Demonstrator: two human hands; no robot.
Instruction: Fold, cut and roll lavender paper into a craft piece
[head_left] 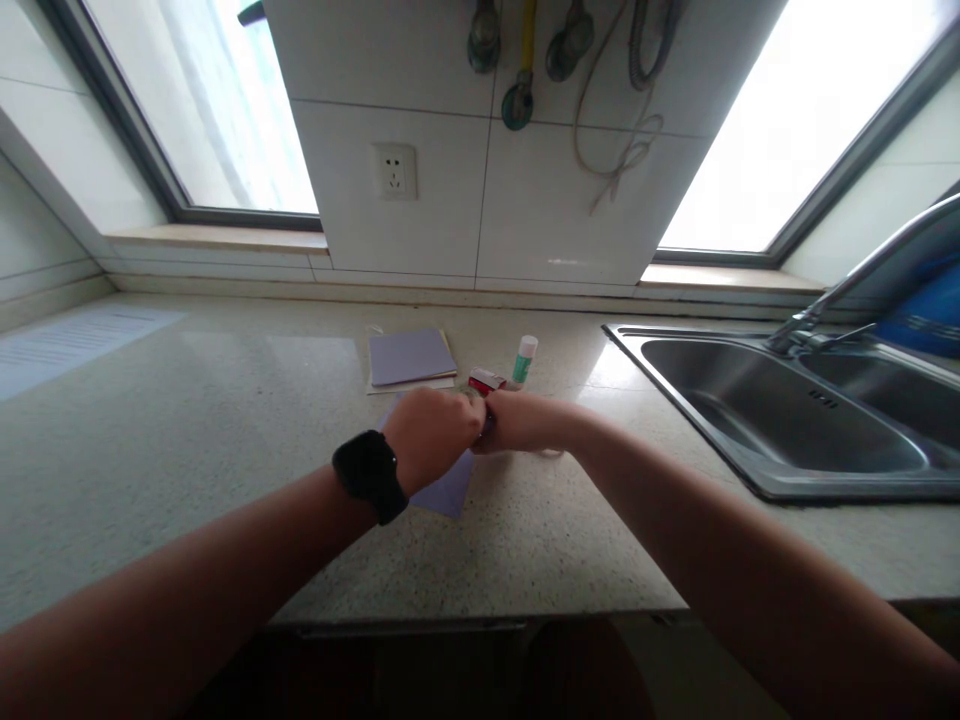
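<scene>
Both hands meet over a lilac paper sheet (450,492) lying on the speckled counter (187,430). My left hand (433,435), with a black watch on its wrist, is closed and covers most of the sheet. My right hand (517,420) is closed right beside it, fingers hidden behind the left. Something small and dark shows between the two hands; I cannot tell what it is. Just behind the hands lie a red and white small box (486,380) and an upright glue stick (524,360) with a green label.
A stack of lilac paper (411,358) lies behind the hands. A steel sink (787,420) with a faucet (847,290) fills the right side. A wall socket (394,172) and hanging utensils (519,60) are on the tiled wall. A printed sheet (67,345) lies far left.
</scene>
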